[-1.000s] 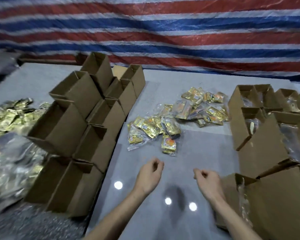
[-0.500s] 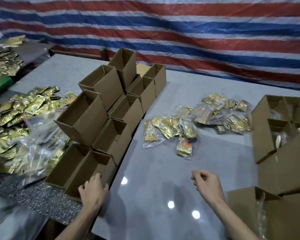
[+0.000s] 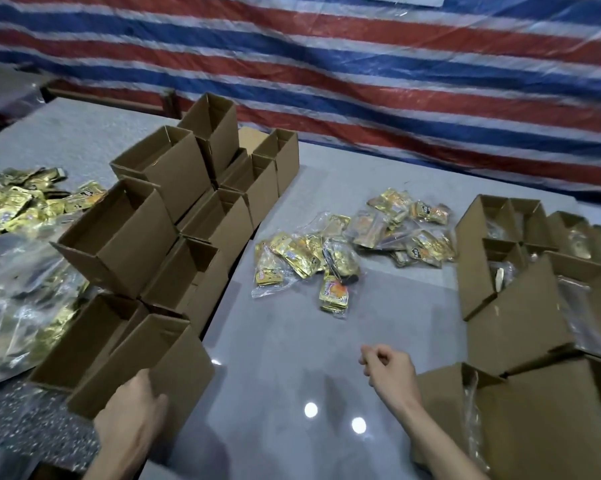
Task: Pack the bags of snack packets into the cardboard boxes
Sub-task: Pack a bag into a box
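My left hand (image 3: 132,407) grips the near end of an empty cardboard box (image 3: 174,358), the closest one of a stack of open empty boxes (image 3: 132,233) at the left of the grey table (image 3: 285,358). My right hand (image 3: 392,370) hovers over the table with fingers loosely curled and nothing in them. Clear bags of gold snack packets (image 3: 299,261) lie in the table's middle, a second cluster of bags (image 3: 409,226) behind them. Boxes with bags inside (image 3: 520,296) stand at the right.
Loose gold packets (image 3: 18,202) and clear plastic bags (image 3: 22,306) lie heaped left of the box stack. A red, white and blue striped tarp (image 3: 361,81) hangs behind the table. A speckled surface (image 3: 25,427) lies at the near left.
My left hand moved left from the table's middle to the nearest empty box and took hold of it; the box now sits lifted toward me. My right hand stayed in place.
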Available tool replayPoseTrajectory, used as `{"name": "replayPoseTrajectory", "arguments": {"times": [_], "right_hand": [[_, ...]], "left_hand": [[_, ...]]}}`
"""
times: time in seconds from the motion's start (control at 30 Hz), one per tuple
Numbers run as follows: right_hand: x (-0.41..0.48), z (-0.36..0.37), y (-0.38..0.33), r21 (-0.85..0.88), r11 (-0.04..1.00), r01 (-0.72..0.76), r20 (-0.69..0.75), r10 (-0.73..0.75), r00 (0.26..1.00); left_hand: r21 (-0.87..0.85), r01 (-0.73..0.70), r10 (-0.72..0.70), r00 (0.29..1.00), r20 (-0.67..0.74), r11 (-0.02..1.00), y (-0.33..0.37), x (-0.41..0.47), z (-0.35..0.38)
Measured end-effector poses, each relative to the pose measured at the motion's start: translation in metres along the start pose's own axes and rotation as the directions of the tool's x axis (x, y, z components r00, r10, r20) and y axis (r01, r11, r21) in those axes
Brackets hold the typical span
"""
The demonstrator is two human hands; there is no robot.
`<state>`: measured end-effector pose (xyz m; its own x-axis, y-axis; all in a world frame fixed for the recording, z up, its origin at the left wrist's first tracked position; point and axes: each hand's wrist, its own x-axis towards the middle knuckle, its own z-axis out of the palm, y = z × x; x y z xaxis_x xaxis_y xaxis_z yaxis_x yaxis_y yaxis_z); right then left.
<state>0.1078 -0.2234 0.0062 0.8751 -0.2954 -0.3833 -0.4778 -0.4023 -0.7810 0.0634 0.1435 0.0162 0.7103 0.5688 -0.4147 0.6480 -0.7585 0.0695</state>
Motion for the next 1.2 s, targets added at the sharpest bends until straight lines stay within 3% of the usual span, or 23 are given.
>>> {"name": "replayPoseTrajectory", "arguments": {"times": [0.2, 0.4, 0.53, 0.7, 0.87, 1.1, 1.2], "right_hand": [[-0.002, -0.002, 0.004, 0.016, 1.000, -0.019, -0.016, 0.020, 1.000], [-0.007, -0.009, 0.003, 0.052, 0.998, -0.020, -0.007, 0.020, 1.000], [-0.012, -0.016, 0.003, 0.065, 0.998, -0.006, -0.002, 0.006, 1.000], [-0.016, -0.027, 0.011, 0.025, 0.999, -0.034, 0.038, 0.033, 0.999], [-0.014, -0.034, 0.035, 0.008, 0.989, -0.149, 0.062, 0.149, 0.987], [-0.013, -0.038, 0.073, -0.094, 0.955, -0.282, -0.003, 0.283, 0.959], [-0.012, -0.032, 0.088, -0.143, 0.927, -0.347, -0.045, 0.344, 0.938]], "left_hand": [[0.014, -0.018, 0.016, 0.993, 0.113, 1.000, 0.019, -0.043, -0.034], [0.031, -0.356, 0.348, 0.927, 0.136, 0.934, 0.052, -0.084, -0.030], [0.164, -0.614, 0.603, 0.789, 0.114, 0.772, 0.081, -0.095, 0.002], [0.155, -0.789, 0.775, 0.613, 0.152, 0.594, 0.126, -0.096, 0.045], [0.170, -0.890, 0.875, 0.450, 0.177, 0.423, 0.162, -0.098, 0.080], [0.149, -0.944, 0.895, 0.328, 0.304, 0.295, 0.179, -0.100, 0.117], [0.157, -0.968, 0.900, 0.240, 0.365, 0.194, 0.183, -0.108, 0.116]]}}
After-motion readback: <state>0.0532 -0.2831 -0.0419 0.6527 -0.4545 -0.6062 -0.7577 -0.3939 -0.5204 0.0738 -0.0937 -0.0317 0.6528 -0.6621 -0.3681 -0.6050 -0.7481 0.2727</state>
